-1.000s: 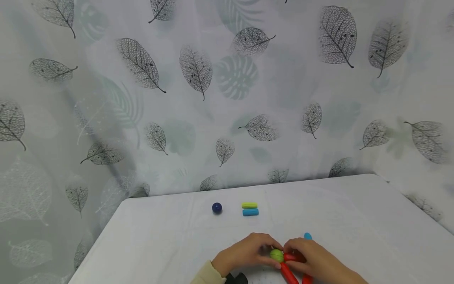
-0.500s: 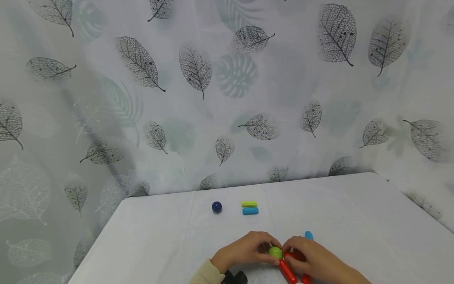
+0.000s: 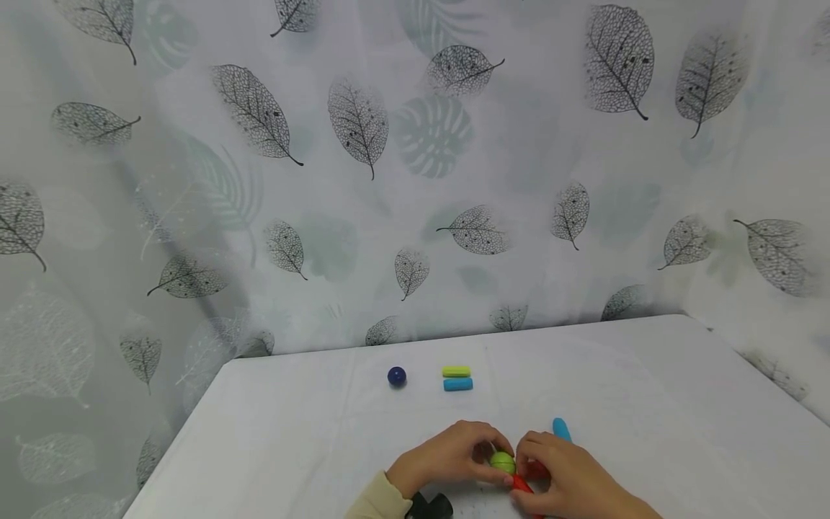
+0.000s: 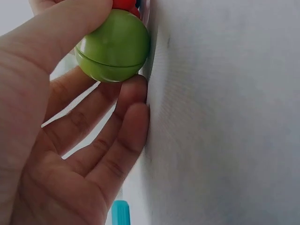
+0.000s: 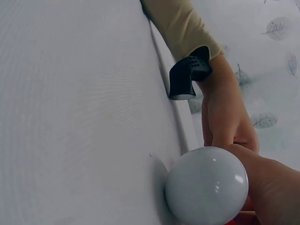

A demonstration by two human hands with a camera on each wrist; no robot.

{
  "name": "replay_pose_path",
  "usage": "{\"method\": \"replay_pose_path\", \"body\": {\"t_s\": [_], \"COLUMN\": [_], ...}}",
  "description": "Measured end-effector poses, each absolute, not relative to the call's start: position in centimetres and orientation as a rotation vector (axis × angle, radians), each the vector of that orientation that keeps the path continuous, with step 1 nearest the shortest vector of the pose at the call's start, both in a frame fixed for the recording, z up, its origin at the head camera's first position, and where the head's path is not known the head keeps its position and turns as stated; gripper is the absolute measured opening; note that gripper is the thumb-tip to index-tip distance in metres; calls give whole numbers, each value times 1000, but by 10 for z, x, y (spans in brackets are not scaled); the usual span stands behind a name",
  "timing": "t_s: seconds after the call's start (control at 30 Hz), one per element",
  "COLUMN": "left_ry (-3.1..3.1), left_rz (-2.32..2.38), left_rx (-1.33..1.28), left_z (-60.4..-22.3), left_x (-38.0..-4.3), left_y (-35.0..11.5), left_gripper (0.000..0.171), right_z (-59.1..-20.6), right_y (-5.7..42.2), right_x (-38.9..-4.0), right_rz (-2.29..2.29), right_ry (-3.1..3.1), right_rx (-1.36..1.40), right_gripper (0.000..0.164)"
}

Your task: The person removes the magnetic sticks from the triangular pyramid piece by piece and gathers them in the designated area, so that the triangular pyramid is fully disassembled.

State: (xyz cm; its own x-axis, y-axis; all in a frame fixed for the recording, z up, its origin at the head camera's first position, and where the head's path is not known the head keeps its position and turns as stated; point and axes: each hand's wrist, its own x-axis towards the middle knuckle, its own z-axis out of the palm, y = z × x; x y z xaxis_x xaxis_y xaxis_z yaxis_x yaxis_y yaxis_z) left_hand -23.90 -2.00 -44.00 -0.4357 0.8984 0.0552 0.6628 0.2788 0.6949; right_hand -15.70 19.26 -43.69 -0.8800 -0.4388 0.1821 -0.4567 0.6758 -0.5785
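Observation:
My left hand (image 3: 454, 454) holds a glossy green ball (image 3: 502, 463) low over the white table, thumb on the near side and fingers behind it. Against that ball lies the end of a red rod (image 3: 522, 484), which my right hand (image 3: 567, 476) pinches. Another red piece (image 3: 535, 471) shows under the right hand's fingers, mostly covered. A blue rod (image 3: 561, 428) sticks out beyond the right hand. In the left wrist view, red (image 4: 124, 3) meets the green ball's far side. A shiny white ball (image 5: 206, 187) sits close to the right hand in the right wrist view.
Towards the back of the white table (image 3: 292, 425) are a dark blue ball (image 3: 397, 376), a yellow-green rod (image 3: 457, 371) and a blue rod (image 3: 458, 385) lying side by side. A leaf-patterned curtain (image 3: 363, 216) hangs behind. A black wrist camera (image 3: 431, 506) sits under the left wrist.
My right thumb has come forward and down onto the front red rod, covering more of the red pieces. The blue rod's tip has shifted slightly away. My left hand stays on the green ball.

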Motion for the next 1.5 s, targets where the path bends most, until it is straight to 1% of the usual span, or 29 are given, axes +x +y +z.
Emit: {"method": "replay_pose_path", "body": {"t_s": [0.37,0.57,0.7,0.83,1.13,1.33,1.5], "left_ry": [2053,1997,2008,2047,2092,2128,2220], "left_rz": [1020,1054,1067,1047,958,1058,1083], "left_rx": [1426,1378,1344,1368,1452,1317,1233], "left_z": [-440,-441,-442,-442,-437,-438,-438], "left_x": [-242,-243,-242,-240,-241,-247,-253], "left_y": [-23,-24,-24,-23,-23,-36,-51], "left_gripper": [30,31,29,27,29,26,29], "right_z": [-436,-437,-441,-445,-444,-445,-446], "right_y": [192,192,191,189,189,190,190], "right_x": [-158,-157,-157,-157,-158,-159,-160], "right_rz": [1028,1049,999,914,833,838,819], "right_ry": [-2840,-2822,-2799,-2794,-2823,-2802,-2826], "right_rx": [776,784,778,765,733,781,799], "right_gripper": [21,20,24,28,18,20,19]}}
